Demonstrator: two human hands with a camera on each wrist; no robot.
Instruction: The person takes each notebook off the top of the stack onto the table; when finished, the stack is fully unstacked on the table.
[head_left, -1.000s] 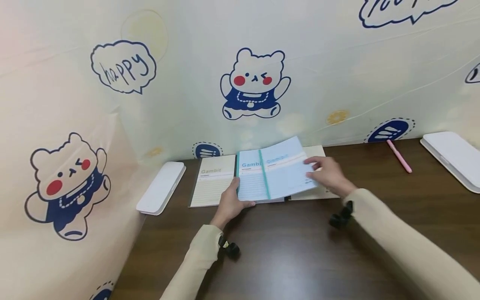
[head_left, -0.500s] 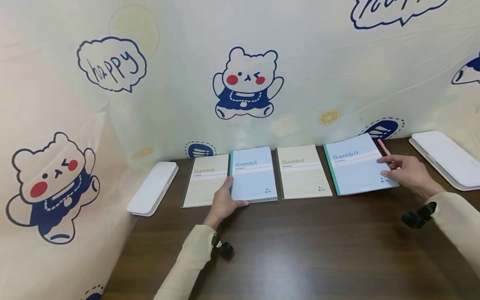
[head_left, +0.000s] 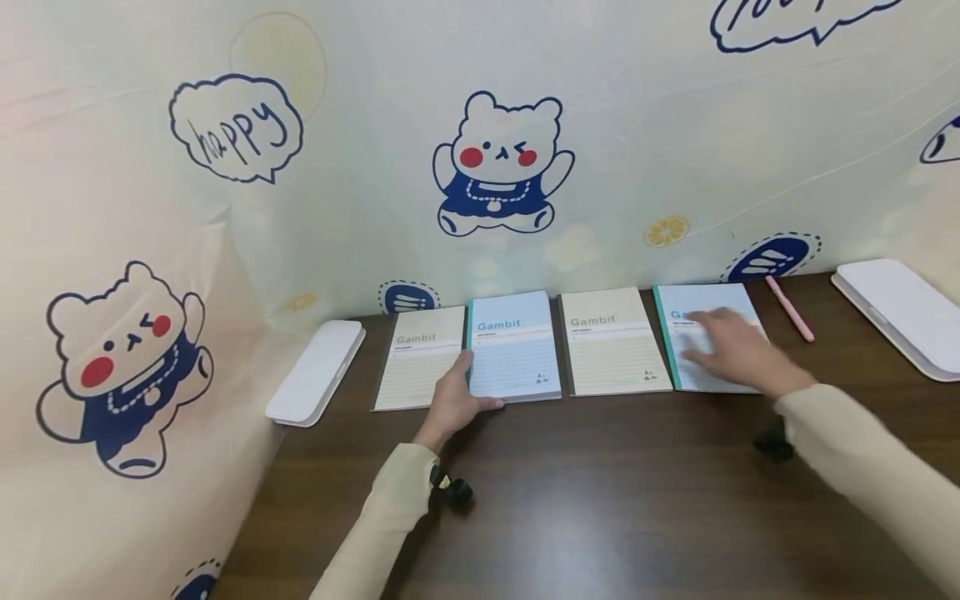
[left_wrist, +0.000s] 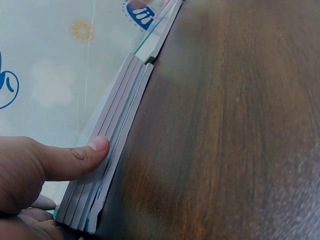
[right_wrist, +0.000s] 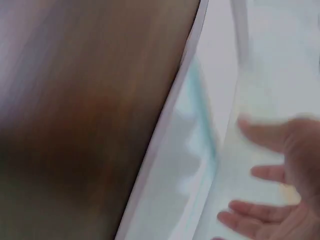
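A row of notebooks lies along the back of the dark wooden table. In the head view my left hand (head_left: 452, 407) holds the near left corner of a stack of blue notebooks (head_left: 517, 346). The left wrist view shows my thumb (left_wrist: 82, 160) against the stack's page edges (left_wrist: 107, 120), fingers by the spine side. My right hand (head_left: 738, 354), blurred, hovers over a single blue notebook (head_left: 693, 375) at the row's right end. Its fingers are spread and hold nothing in the right wrist view. Beige notebooks lie left of the stack (head_left: 412, 375) and right of it (head_left: 615, 354).
A pink pen (head_left: 789, 308) lies right of the row. White flat cases stand at the left (head_left: 317, 373) and right (head_left: 900, 321) of the table (head_left: 570, 500). A printed cloth (head_left: 360, 167) hangs right behind the notebooks.
The right hand carried a blue notebook rightward from the stack, set it flat beyond the beige notebook, let go and moved back left over it. The left hand stayed at the stack.
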